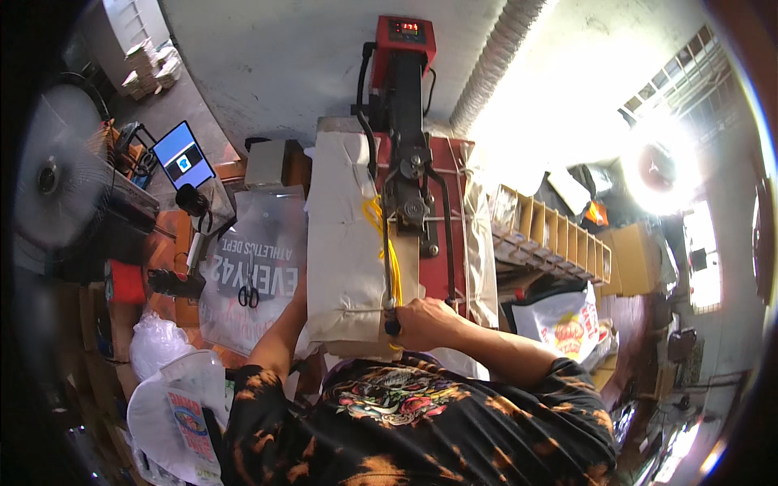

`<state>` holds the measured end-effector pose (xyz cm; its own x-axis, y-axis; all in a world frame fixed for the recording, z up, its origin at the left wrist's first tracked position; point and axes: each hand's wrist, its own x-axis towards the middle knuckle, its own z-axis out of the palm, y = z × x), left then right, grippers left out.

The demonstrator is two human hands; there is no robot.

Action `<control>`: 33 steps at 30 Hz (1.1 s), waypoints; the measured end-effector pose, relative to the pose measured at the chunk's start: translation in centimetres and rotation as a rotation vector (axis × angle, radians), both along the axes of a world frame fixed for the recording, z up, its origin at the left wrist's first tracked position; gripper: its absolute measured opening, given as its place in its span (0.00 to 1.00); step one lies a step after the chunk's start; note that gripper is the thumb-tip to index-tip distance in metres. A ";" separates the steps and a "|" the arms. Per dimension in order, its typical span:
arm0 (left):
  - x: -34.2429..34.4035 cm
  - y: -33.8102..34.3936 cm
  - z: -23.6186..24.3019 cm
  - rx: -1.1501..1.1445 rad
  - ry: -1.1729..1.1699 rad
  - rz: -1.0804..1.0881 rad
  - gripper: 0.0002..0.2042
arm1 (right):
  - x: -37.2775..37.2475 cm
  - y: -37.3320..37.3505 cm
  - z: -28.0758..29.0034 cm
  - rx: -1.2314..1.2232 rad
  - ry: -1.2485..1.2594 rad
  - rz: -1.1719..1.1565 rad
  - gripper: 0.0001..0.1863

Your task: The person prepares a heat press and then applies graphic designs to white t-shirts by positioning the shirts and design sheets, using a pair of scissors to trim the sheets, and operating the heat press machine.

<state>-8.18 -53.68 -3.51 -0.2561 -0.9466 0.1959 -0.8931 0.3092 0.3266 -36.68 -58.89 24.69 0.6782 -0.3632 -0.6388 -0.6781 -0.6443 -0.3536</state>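
Note:
A red heat press (442, 211) with a black arm and a lit control box (405, 31) stands in front of me. My right hand (429, 323) is closed at the end of its black handle (393, 321), close to my chest. A cream cloth (344, 227) covers the left side of the press, and a yellow cord (393, 263) hangs along the cloth's right edge. My left forearm (284, 336) reaches forward and passes behind the cloth's left edge, which hides my left hand.
Scissors (249, 296) lie on a printed plastic bag (251, 235) at left, beyond which a lit screen (184, 154) stands. A fan (61, 174) is at far left. To the right are a divided wooden rack (551, 235), a white bag (559, 324) and a cardboard box (632, 255).

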 end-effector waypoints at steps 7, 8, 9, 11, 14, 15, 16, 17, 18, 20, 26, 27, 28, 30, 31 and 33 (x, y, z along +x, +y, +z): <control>-0.1 -0.4 0.1 -0.018 -0.010 0.018 0.29 | 0.7 -1.5 -0.8 0.182 0.039 0.108 0.24; -0.3 -0.2 0.3 -0.011 -0.011 0.022 0.29 | 0.8 -1.1 -0.1 0.157 0.063 0.075 0.24; -0.2 -0.4 0.2 -0.020 -0.008 0.027 0.29 | 0.7 -1.0 -0.2 0.125 0.053 0.062 0.24; -0.2 -0.1 0.3 -0.020 -0.013 0.036 0.29 | 0.4 -0.4 -0.6 0.060 0.033 0.031 0.24; -0.1 0.1 0.1 -0.029 -0.018 0.050 0.28 | 0.3 0.4 0.0 -0.040 -0.001 -0.041 0.25; -0.4 0.2 -0.1 -0.028 -0.014 0.047 0.28 | 0.1 0.6 0.0 -0.051 -0.018 -0.052 0.26; -0.4 0.2 -0.1 -0.030 -0.010 0.043 0.28 | -0.2 0.6 -0.1 -0.062 -0.035 -0.062 0.27; -0.3 0.0 -0.2 -0.033 -0.010 0.048 0.28 | -0.2 0.7 -0.1 -0.072 -0.053 -0.071 0.28; -0.3 -0.1 -0.3 -0.037 -0.009 0.052 0.28 | 0.0 0.5 0.2 -0.065 -0.036 -0.066 0.29; -0.3 -0.1 -0.4 -0.037 -0.005 0.059 0.27 | 0.4 0.6 1.3 -0.032 0.028 -0.066 0.26; 0.0 -0.1 -0.4 -0.048 0.007 0.071 0.27 | 0.4 0.3 0.2 -0.015 0.053 -0.047 0.20; 0.2 -0.2 -0.4 -0.052 0.006 0.071 0.26 | 0.4 0.3 0.2 -0.008 0.053 -0.049 0.19; 0.2 -0.1 -0.5 -0.050 0.010 0.070 0.26 | 0.4 0.4 0.4 -0.006 0.054 -0.047 0.19; 0.0 0.2 -0.7 -0.053 0.018 0.076 0.26 | 0.5 0.7 0.9 0.003 0.091 -0.071 0.19; 0.0 0.2 -0.8 -0.054 0.023 0.082 0.26 | 1.0 0.9 2.0 0.008 0.110 -0.080 0.19; 0.0 0.5 -1.2 -0.059 0.028 0.086 0.26 | 1.3 0.9 6.3 0.014 0.151 0.005 0.15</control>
